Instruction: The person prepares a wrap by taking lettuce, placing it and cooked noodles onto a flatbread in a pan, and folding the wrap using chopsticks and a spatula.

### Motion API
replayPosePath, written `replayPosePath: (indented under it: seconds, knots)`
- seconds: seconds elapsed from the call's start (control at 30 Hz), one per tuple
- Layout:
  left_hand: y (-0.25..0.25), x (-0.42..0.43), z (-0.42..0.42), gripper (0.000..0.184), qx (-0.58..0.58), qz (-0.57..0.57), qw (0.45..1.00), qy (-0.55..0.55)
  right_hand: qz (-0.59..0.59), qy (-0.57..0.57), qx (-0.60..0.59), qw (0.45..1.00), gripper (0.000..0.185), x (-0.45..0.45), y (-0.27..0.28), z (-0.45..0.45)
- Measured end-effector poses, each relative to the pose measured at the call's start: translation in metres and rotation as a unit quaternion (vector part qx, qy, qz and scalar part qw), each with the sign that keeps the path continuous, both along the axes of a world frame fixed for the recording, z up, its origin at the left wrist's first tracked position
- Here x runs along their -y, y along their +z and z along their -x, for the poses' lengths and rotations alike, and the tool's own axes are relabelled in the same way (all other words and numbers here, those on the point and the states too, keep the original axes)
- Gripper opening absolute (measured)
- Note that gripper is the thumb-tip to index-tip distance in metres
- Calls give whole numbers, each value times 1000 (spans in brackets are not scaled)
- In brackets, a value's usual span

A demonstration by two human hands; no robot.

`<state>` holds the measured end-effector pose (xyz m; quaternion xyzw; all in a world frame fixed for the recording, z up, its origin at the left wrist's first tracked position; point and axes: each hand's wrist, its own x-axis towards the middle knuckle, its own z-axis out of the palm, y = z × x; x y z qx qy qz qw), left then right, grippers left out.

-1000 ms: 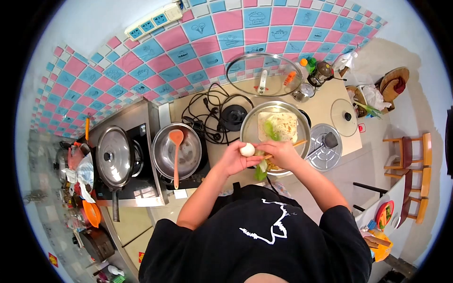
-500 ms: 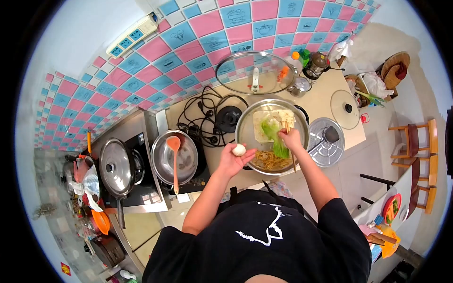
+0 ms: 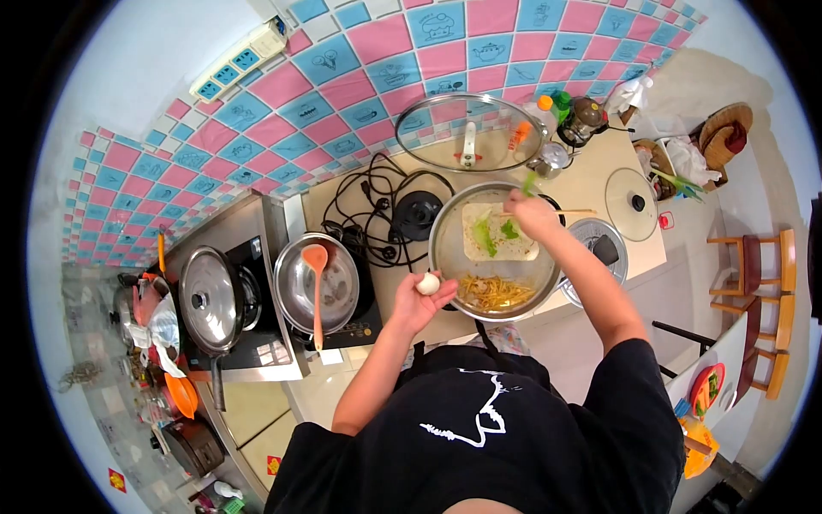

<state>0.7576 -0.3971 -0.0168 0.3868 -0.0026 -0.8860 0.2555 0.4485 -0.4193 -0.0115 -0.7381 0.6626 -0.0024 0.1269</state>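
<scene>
My left hand (image 3: 413,306) is palm up beside the pan, with a whitish egg (image 3: 427,284) held at the base of its fingers. Over the far right side of the wide steel pan (image 3: 438,272), my right hand (image 3: 533,216) is closed around chopsticks (image 3: 572,212). A small piece of green leaf (image 3: 529,183) shows just past its fingers. Inside the pan lies a pale square flatbread (image 3: 522,248) with lettuce (image 3: 485,237) on it. Yellowish shredded strips (image 3: 494,293) are heaped at the pan's near side.
Left of the pan stand a steel wok (image 3: 291,295) holding an orange ladle (image 3: 316,287) and a lidded frying pan (image 3: 210,300). Black cables (image 3: 368,193) lie behind. A glass lid (image 3: 428,137) leans on the tiles. A perforated steel tray (image 3: 618,272) is at right.
My right hand has moved up and away from the flatbread, and the chopsticks now point sideways. The large lettuce leaf is no longer spread over the pan; smaller green pieces show on the flatbread.
</scene>
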Motion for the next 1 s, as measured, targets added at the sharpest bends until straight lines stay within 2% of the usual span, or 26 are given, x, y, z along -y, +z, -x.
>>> replayPosePath:
  seconds: [0.07,0.1,0.13,0.17,0.23,0.27,0.33,0.37,0.43,0.47,0.53,0.57,0.63,0.67,0.73,0.93,1.0]
  knots:
    - [-2,-4,0,38,5,-6,1000,3,-2,39,28,999,13,6,-29,-11]
    - [-1,-5,1,38,4,-9,1000,2,-58,27,32,997,14,9,-55,-17]
    - [-1,-7,1,37,3,-13,1000,1,-113,16,35,993,15,12,-59,-26]
    - [-3,-8,1,37,5,-15,1000,1,-115,16,37,993,15,12,-61,-29]
    - [-8,-9,0,37,-15,-23,1000,-2,-163,55,30,985,22,8,-29,-43]
    - [-8,-10,0,37,-13,-25,1000,-2,-164,56,33,984,22,4,-43,-42]
    - [-6,-10,0,37,2,-27,1000,3,-42,84,102,990,27,-4,-71,-42]
    - [-7,-10,-1,37,3,-28,1000,3,-43,84,103,990,27,-10,-77,-42]
    - [-11,-9,-1,37,1,-22,1000,0,42,-35,205,977,28,-21,-72,-44]
    - [-12,-8,0,37,1,-22,1000,-1,42,-36,205,977,28,-26,-69,-44]
    - [-12,-7,1,36,-6,-8,1000,-8,132,-185,221,948,30,-36,-63,-42]
    - [-12,-6,3,36,-5,-9,1000,-8,132,-186,221,948,30,-41,-63,-40]
    - [-8,-2,12,35,31,16,999,-33,134,-355,187,906,25,-51,-63,-36]
    - [-9,1,17,35,32,16,999,-35,134,-357,187,905,25,-53,-64,-32]
    - [-14,9,27,33,52,41,996,-61,-85,-438,127,886,21,-57,-66,-26]
    - [-57,41,73,31,109,102,985,-83,-180,-348,161,906,24,-62,-110,-31]
    - [-66,51,87,31,102,94,987,-82,-146,-347,182,908,26,-61,-117,-39]
